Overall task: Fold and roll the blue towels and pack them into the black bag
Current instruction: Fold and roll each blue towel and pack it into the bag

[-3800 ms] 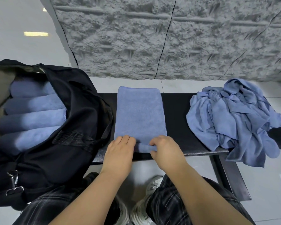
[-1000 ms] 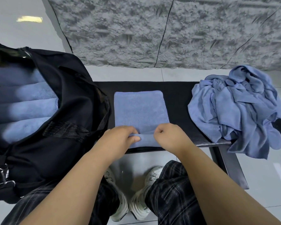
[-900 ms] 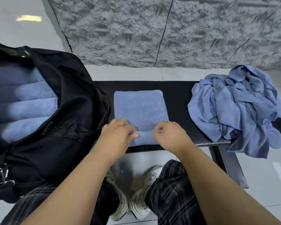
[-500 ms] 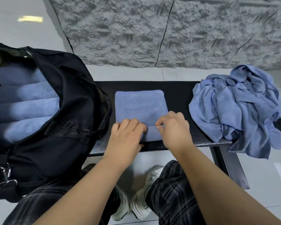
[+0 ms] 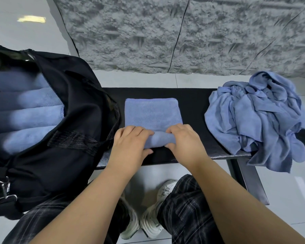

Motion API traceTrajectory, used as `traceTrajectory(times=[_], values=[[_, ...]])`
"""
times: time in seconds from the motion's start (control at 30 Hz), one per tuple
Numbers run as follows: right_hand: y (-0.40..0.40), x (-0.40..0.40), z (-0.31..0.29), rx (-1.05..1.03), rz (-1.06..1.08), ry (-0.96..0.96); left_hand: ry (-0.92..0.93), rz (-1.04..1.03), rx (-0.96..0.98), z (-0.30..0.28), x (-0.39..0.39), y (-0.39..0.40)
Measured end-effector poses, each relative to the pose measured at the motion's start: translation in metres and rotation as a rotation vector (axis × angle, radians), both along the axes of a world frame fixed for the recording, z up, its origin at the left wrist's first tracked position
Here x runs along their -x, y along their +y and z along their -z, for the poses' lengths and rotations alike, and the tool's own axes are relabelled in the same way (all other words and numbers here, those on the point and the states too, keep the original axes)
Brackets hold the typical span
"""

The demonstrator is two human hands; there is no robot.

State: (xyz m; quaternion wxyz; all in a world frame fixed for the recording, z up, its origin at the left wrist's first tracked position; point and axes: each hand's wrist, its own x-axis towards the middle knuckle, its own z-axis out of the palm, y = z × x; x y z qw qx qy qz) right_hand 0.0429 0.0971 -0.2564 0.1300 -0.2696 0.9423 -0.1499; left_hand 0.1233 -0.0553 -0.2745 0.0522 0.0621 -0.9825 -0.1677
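Note:
A folded blue towel (image 5: 152, 113) lies on the black bench (image 5: 192, 103), its near end wound into a thick roll (image 5: 158, 140). My left hand (image 5: 130, 147) grips the roll's left end, fingers over the top and thumb under. My right hand (image 5: 185, 143) grips the right end the same way. The open black bag (image 5: 63, 138) sits at the left with several rolled blue towels (image 5: 26, 117) stacked inside. A heap of loose blue towels (image 5: 257, 117) lies on the bench's right end, partly hanging over the edge.
A rough grey stone wall (image 5: 183, 32) rises behind the bench. The bench's metal leg (image 5: 248, 178) stands at the right on a pale tiled floor. My knees in dark plaid trousers and white sneakers (image 5: 148, 222) are below the bench's front edge.
Both hands have rolled the towel away from me: the roll has grown thicker and the flat part shorter. The bag and the loose heap have not moved.

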Motion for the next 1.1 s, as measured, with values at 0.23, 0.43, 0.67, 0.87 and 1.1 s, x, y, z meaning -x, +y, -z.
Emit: traceTrajectory(times=[0.23,0.43,0.67,0.87,1.1], values=[[0.005,0.002,-0.010,-0.019,0.026,-0.292,-0.257,-0.006,-0.127,-0.018,0.004,-0.011],[0.003,0.001,-0.010,0.052,0.082,-0.486,-0.478,-0.068,-0.341,-0.027,0.002,-0.025],[-0.003,0.002,0.000,0.119,0.178,-0.273,-0.015,-0.016,-0.127,-0.024,0.003,-0.008],[-0.015,-0.003,-0.001,0.168,0.217,0.013,0.000,0.061,-0.045,-0.013,-0.003,0.001],[-0.012,-0.004,-0.005,0.150,0.100,0.144,0.119,-0.055,-0.089,-0.005,0.004,0.000]])
